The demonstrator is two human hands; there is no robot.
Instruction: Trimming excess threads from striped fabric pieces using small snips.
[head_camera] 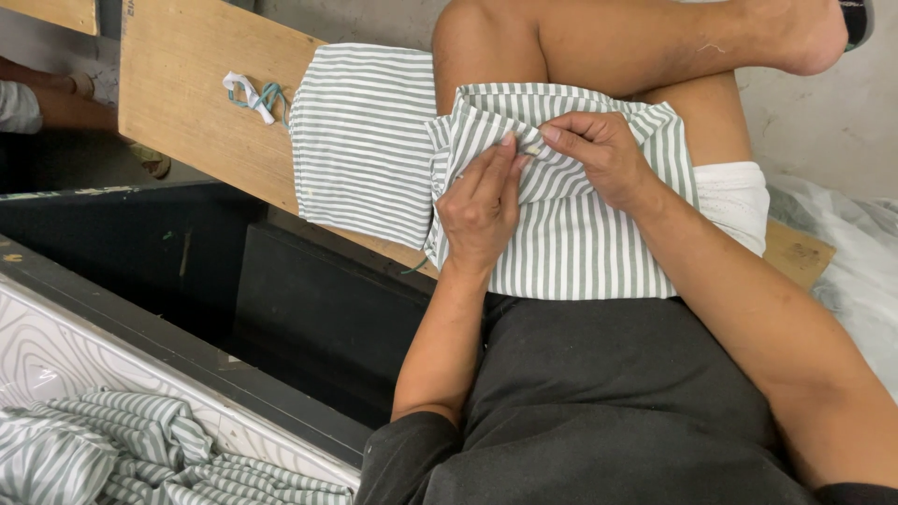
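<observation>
A green-and-white striped cloth [580, 238] lies over my lap and crossed leg. My left hand [479, 206] rests on it, fingers pressing a fold near the top edge. My right hand [599, 154] pinches the same fold between thumb and fingers, its tip touching my left hand's fingertips. A second striped piece [360, 140] lies flat on the wooden bench [178, 93] to the left of my knee.
A white and teal scrap of cord [253, 96] lies on the bench. More striped fabric [112, 449] is heaped at the lower left by a dark ledge [187, 351]. Another person's leg [56, 103] shows at far left. Clear plastic [856, 262] sits at right.
</observation>
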